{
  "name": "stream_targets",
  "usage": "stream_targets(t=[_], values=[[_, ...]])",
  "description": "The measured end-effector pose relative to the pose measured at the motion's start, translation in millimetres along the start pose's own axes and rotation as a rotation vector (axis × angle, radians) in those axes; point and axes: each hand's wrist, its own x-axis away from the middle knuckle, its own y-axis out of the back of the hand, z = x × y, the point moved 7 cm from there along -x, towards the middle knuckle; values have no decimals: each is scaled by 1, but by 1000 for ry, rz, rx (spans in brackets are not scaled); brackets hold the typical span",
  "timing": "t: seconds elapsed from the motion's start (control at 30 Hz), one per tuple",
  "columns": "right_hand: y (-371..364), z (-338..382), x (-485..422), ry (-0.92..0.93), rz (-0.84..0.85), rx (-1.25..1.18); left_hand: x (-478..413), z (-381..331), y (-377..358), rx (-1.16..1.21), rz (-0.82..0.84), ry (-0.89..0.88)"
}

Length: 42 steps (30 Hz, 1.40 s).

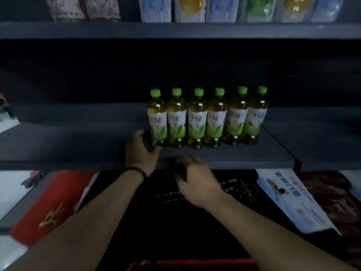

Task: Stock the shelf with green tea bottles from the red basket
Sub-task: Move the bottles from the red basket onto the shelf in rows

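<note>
This is a shop, seen at a run of dark grey display shelving. Six identical green tea bottles point(197, 122) stand in one tidy row near the front edge of the middle shelf point(234, 163), labels facing out. The upper shelf point(175, 30) carries a line of printed pouches point(189, 8). Flat packaged goods point(289, 196) lie on the level below. A red basket point(195, 264) shows at the bottom.

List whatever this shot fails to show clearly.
All in the head view:
Red basket: cut off by the bottom edge; contents unseen.
Top-shelf packs: cut off by the top edge.
Left hand: fingertips hidden behind the leftmost bottle it grips.
Right hand: motion-blurred.
Bottle labels: print too blurred to read.
</note>
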Motion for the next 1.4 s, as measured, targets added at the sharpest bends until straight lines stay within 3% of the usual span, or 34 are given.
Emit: stream_targets(t=[0.13,0.2,0.3,0.4,0.57,0.7,0.77,0.93,1.1,1.3,1.4], values=[[13,-17,84,-41,20,-116,82,-21,41,34,106,-89],[12,-32,126,-96,67,-139,138,-33,52,-80,224,-166],[-7,-51,190,-158,170,-189,222,-36,51,-194,504,-192],[-36,-70,245,-267,279,-212,291,-14,38,-314,859,-83],[-113,-95,303,-405,601,-12,368,62,17,-790,1209,-37],[-182,-81,349,-480,971,-34,392,111,3,-1044,1425,18],[-208,-76,360,-504,1067,-50,390,121,-1,-1030,1427,43],[-247,-66,366,-523,1085,12,383,143,-5,-1047,1446,62],[-275,-74,367,-323,1136,74,373,145,-18,-989,1370,24],[-208,-83,332,-481,993,-344,389,149,-21,-1013,1397,-74],[-169,-80,319,-464,965,-461,395,142,-20,-864,1336,-55]])
